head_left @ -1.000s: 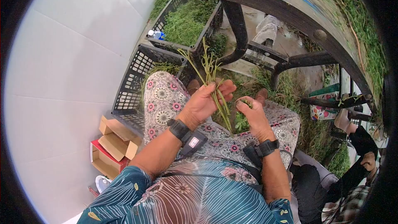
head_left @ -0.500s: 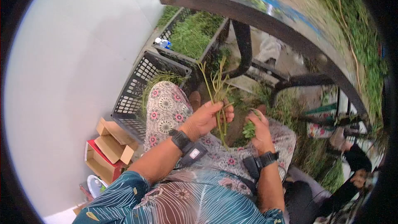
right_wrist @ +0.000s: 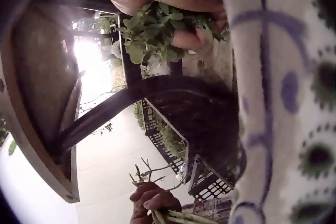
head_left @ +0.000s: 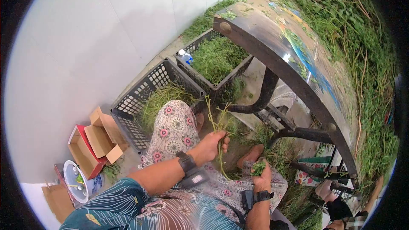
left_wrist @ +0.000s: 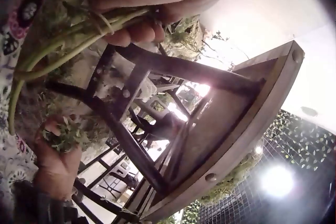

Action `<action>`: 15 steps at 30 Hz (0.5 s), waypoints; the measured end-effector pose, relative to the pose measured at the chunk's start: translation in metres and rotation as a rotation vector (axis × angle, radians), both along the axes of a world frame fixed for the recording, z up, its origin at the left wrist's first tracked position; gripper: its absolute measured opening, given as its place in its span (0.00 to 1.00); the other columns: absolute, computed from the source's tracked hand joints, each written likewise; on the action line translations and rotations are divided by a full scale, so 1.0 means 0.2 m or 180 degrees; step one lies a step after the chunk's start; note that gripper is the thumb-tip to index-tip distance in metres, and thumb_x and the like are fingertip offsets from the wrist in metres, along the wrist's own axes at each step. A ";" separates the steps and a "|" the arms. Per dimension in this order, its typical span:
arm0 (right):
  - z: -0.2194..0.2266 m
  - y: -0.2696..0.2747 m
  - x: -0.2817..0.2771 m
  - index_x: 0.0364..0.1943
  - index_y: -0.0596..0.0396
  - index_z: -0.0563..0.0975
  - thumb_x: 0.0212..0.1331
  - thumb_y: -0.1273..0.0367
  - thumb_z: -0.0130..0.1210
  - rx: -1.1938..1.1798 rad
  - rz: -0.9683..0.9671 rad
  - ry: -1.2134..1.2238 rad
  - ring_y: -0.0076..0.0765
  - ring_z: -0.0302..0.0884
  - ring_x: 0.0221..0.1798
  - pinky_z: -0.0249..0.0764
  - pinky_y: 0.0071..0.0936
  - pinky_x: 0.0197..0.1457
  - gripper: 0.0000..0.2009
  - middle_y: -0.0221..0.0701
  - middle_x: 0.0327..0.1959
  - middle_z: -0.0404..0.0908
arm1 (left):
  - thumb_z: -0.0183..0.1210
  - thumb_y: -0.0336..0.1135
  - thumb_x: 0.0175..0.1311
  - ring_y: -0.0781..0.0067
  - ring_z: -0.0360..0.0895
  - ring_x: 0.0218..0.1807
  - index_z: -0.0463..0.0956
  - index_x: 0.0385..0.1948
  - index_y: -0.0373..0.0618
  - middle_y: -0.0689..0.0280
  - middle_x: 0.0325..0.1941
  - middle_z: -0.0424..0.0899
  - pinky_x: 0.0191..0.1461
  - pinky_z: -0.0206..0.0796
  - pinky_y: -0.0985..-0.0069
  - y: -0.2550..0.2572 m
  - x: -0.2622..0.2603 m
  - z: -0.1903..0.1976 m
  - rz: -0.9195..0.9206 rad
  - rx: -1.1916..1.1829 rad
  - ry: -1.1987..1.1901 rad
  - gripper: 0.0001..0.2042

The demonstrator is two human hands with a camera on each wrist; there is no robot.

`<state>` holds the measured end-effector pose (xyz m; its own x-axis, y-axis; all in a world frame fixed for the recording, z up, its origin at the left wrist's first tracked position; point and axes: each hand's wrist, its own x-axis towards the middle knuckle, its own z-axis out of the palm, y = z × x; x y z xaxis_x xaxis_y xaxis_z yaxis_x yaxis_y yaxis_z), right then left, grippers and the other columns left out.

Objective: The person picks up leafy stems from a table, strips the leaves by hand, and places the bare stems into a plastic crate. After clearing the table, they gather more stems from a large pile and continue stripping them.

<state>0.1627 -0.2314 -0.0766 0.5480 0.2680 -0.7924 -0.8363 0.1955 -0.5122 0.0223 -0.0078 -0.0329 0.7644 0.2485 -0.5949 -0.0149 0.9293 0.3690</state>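
My left hand (head_left: pixel 209 147) grips a small bunch of bare green stems (head_left: pixel 218 121), held over my lap near the left knee. In the left wrist view the stems (left_wrist: pixel 63 56) run from under the curled fingers down toward the patterned trousers. My right hand (head_left: pixel 263 178) holds a clump of green leaves (head_left: pixel 258 168) over the right thigh. Seen from the right wrist, the leaves (right_wrist: pixel 152 32) stick out from between the palm and the curled fingers. The two hands are apart, the left one farther forward.
A black crate (head_left: pixel 140 89) with stems stands beyond my left knee, another crate (head_left: pixel 251 61) of leafy greens behind it. A table (head_left: pixel 264 44) heaped with greens (head_left: pixel 341 25) curves at right. Cardboard boxes (head_left: pixel 100 140) and a basin (head_left: pixel 70 181) lie at left. Another person sits at lower right.
The head view has swung left, showing more of the crates and tabletop. My left hand has closed round the stems, and my right hand has drawn away from them with the leaves.
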 end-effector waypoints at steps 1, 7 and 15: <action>0.02 0.01 -0.01 0.33 0.50 0.68 0.62 0.64 0.46 -0.0022 0.0053 0.0016 0.30 0.68 0.25 0.64 0.29 0.24 0.06 0.27 0.24 0.72 | 0.43 0.35 0.66 0.76 0.66 0.22 0.66 0.31 0.47 0.69 0.23 0.72 0.27 0.63 0.75 0.00 0.00 0.00 0.0045 0.0032 0.0021 0.06; -0.12 -0.02 0.01 0.32 0.52 0.69 0.63 0.64 0.44 -0.0363 0.1117 -0.1228 0.31 0.71 0.26 0.68 0.31 0.26 0.07 0.28 0.27 0.73 | 0.44 0.36 0.65 0.76 0.66 0.23 0.67 0.32 0.47 0.69 0.23 0.72 0.28 0.63 0.75 0.00 0.00 0.02 0.0210 0.0186 0.0164 0.05; 0.41 0.81 0.24 0.44 0.55 0.70 0.62 0.59 0.46 0.1562 0.1047 -0.0717 0.39 0.73 0.46 0.73 0.37 0.47 0.15 0.36 0.42 0.76 | 0.46 0.36 0.64 0.75 0.67 0.23 0.67 0.33 0.46 0.69 0.23 0.72 0.27 0.62 0.75 0.02 -0.01 -0.03 0.0208 0.0152 0.0107 0.05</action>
